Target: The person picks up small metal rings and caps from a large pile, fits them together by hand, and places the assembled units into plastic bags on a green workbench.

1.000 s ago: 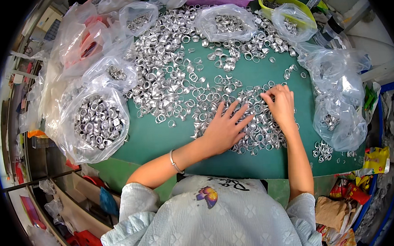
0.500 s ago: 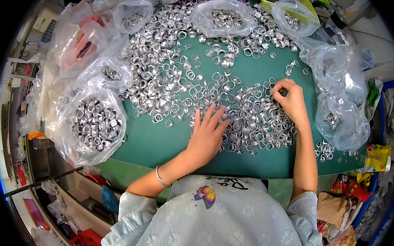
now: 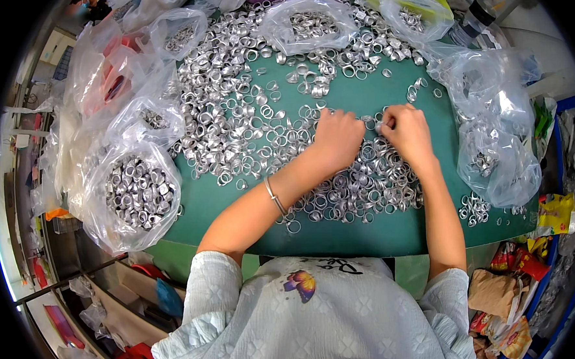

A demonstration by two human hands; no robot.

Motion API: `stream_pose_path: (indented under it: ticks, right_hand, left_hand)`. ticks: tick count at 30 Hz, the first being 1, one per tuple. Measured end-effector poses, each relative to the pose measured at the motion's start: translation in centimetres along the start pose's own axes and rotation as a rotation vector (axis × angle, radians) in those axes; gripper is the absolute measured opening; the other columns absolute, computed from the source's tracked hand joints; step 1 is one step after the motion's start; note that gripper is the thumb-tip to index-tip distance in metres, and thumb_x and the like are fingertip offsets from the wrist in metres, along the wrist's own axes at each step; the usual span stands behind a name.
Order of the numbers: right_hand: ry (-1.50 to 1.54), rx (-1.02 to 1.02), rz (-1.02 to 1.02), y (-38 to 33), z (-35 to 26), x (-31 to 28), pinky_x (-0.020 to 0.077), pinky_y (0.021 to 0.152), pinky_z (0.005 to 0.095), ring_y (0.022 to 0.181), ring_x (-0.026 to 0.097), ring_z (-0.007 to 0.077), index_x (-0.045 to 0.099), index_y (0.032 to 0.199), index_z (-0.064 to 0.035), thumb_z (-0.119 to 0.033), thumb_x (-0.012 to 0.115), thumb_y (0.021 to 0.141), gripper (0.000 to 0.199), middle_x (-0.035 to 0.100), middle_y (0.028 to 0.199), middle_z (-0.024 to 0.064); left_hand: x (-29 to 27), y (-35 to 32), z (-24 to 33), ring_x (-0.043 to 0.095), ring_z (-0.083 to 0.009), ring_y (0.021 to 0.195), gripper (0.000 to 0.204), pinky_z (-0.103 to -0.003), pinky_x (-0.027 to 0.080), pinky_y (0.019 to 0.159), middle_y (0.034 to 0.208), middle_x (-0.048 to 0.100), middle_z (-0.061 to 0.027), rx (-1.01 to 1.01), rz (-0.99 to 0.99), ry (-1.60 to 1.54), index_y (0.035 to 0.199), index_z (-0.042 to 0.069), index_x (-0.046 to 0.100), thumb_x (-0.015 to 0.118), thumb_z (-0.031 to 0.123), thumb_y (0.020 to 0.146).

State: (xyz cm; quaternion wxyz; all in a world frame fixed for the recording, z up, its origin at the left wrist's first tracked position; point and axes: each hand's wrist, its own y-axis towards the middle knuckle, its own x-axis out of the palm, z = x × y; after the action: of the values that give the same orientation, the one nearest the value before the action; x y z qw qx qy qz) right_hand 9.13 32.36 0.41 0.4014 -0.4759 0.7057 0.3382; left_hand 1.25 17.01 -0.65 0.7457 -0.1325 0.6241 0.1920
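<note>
Change: L hand (image 3: 340,136), spread earlier, now curled near R hand (image 3: 406,133), contents unclear; R bunched, can't tell if pinching. Ring pile (image 3: 371,187) under both, on green tabletop (image 3: 343,240); work prob. now at pile's far edge.

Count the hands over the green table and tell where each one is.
2: the left hand, curled over the silvery rings, fingertips hidden; and the right hand, close beside it on the right.

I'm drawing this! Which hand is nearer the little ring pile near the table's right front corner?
Right. The right hand is up and left of the little ring pile in the picture; the left hand is farther left.
</note>
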Motion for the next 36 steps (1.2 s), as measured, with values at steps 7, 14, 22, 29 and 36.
stream_pose_path:
  ticks: [7,14,22,29,36]
  right_hand:
    - [1.427,0.384,-0.006,-4.2,1.6,-2.3,0.0473,0.063,0.0249,0.075,0.059,0.0152,0.055,0.112,0.0035,0.006,0.052,0.08,0.032,0.059,0.09,0.0066]
    - [1.428,0.272,-0.049,-5.3,2.9,-1.5,0.0432,0.065,0.0214,0.075,0.052,0.0092,0.058,0.11,0.0028,0.001,0.054,0.086,0.025,0.057,0.088,0.0041]
    - [1.758,0.522,-0.297,-7.5,-4.2,0.4,0.0403,0.059,0.0215,0.07,0.052,0.009,0.058,0.105,-0.0042,-0.02,0.055,0.094,0.019,0.054,0.08,-0.0006]
    - [2.053,0.54,-0.041,-7.8,0.0,-1.3,0.0364,0.052,0.0245,0.069,0.047,0.0141,0.051,0.084,-0.0092,-0.032,0.053,0.093,0.025,0.046,0.073,0.0011]
    - [1.855,0.389,-0.013,-7.7,5.0,-2.4,0.0304,0.048,0.0227,0.057,0.042,0.0119,0.05,0.068,-0.0076,-0.035,0.044,0.098,0.041,0.041,0.06,0.0002]
  left_hand:
    - [0.5,1.9,-0.3,0.065,-0.0268,0.083,0.009,-0.039,0.044,0.072,0.082,0.066,-0.0112,-0.028,-0.049,-0.064,0.075,0.009,0.067,0.064,0.006,0.068]
    - [-0.4,0.4,-1.6,0.063,-0.0252,0.069,0.01,-0.035,0.05,0.061,0.074,0.063,-0.0107,-0.21,0.254,-0.644,0.077,-0.001,0.063,0.067,0.007,0.072]
    - [-1.1,-4.7,2.3,0.059,-0.0199,0.072,0.015,-0.028,0.046,0.06,0.08,0.057,-0.0101,-0.007,0.419,-0.769,0.095,0.001,0.061,0.061,0.001,0.08]
    - [0.3,-3.7,1.1,0.055,-0.0276,0.098,0.036,-0.037,0.045,0.081,0.107,0.055,-0.0101,0.12,0.312,-0.638,0.114,0.007,0.056,0.063,0.003,0.079]
    - [1.7,-5.9,1.4,0.043,-0.0313,0.12,0.042,-0.043,0.037,0.095,0.121,0.051,-0.0102,0.331,0.104,-0.197,0.118,0.004,0.054,0.063,0.011,0.078]
